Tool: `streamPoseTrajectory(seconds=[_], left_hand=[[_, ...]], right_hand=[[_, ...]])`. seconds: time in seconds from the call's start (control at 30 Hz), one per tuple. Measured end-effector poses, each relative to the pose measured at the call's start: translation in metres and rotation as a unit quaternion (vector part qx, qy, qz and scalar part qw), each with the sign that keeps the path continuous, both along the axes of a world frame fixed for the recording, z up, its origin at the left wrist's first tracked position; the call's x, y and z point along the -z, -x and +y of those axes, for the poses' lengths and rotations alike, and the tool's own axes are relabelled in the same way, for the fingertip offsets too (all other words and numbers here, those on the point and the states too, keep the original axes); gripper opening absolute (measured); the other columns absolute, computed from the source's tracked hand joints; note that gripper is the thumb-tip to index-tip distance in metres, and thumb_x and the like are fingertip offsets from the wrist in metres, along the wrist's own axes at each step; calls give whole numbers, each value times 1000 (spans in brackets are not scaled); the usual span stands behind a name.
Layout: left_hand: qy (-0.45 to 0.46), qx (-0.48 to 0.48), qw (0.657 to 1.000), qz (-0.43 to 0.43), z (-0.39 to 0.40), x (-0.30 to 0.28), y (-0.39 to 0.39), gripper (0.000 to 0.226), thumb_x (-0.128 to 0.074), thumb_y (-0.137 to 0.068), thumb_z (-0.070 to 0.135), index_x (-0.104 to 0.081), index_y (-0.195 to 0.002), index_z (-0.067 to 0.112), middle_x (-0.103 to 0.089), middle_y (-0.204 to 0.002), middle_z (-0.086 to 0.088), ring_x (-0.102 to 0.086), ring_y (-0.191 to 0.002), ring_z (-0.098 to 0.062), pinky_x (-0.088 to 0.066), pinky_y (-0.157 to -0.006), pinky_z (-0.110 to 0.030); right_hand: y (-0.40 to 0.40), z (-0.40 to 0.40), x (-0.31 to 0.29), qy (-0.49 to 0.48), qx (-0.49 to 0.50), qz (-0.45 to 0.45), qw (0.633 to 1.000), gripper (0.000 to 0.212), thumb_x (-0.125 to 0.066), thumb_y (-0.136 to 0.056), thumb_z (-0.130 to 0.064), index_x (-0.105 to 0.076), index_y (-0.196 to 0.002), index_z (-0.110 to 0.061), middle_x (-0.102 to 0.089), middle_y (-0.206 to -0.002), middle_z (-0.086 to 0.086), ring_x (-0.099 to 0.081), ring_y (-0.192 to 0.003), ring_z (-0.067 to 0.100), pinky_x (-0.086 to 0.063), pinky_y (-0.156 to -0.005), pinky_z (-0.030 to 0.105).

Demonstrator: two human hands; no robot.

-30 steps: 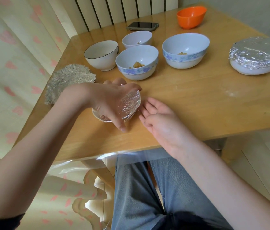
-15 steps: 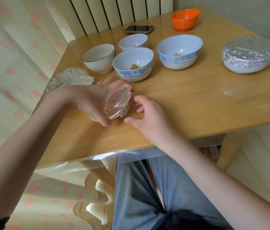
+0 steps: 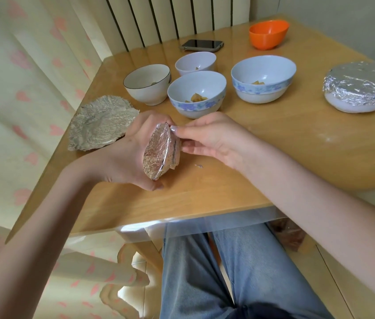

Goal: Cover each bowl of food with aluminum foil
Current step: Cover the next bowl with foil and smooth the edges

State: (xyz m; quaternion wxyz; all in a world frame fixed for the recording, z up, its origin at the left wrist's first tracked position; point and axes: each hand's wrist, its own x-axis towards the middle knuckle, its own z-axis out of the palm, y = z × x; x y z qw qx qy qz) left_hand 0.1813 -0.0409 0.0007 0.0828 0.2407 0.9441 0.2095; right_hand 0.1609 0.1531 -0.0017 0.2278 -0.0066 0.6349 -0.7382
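- The small foil-wrapped dish (image 3: 158, 151) is tipped on edge above the wooden table (image 3: 274, 157), between the two hands.
- The left hand (image 3: 126, 155) cups it from behind, fingers curled round the foil-covered face, thumb under its lower edge.
- The right hand (image 3: 207, 137) pinches the foil at the dish's upper rim with bent fingertips.
- The foil is crinkled and shiny, moulded tight to the rim.
- A crumpled foil sheet (image 3: 101, 123) lies to the left; four open bowls, among them a blue-patterned bowl (image 3: 196, 94), stand behind, and a foil-covered bowl (image 3: 361, 88) sits far right.
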Motion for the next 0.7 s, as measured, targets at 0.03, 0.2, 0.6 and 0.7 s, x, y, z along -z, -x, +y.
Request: streamPoseTrajectory(seconds=[0.03, 0.2, 0.6, 0.7], left_hand=[[-3, 1, 1000, 4, -1, 1, 1, 110, -92, -47, 36, -19, -128, 49, -18, -129, 26, -22, -126, 12, -30, -94, -6], [-11, 3, 1000, 6, -1, 2, 1, 111, -94, -49, 29, -21, -131, 45, -18, -128, 24, -23, -130, -6, -28, -99, -14], [-16, 1, 1000, 7, -1, 1, 0, 107, -88, -47, 35, -21, -130, 48, -19, -131, 21, -24, -131, -8, -31, -101, -22], [-18, -2, 1000, -3, -2, 1, 0, 110, -94, -51, 27, -21, -132, 46, -20, -132, 20, -25, -130, -4, -30, -97, -17]], right_hand=[[0, 0, 0, 17, -8, -15, 1000, 21, -70, -83, -6, -65, -100, 6, -62, -80, 7, -56, -69, 11, -55, -62, 17], [0, 2, 2, 84, -24, -92, 992, 11, -66, -82, 3, -61, -86, -6, -63, -74, 6, -60, -61, 10, -55, -56, 16], [-28, -3, 14, 92, 2, -42, 995, 33, -73, -80, -7, -54, -106, -5, -65, -90, 10, -62, -68, 12, -58, -69, 24], [-29, -2, 18, 110, 11, -15, 994, 41, -73, -78, -2, -53, -113, -4, -62, -98, 13, -63, -74, 15, -57, -74, 23]])
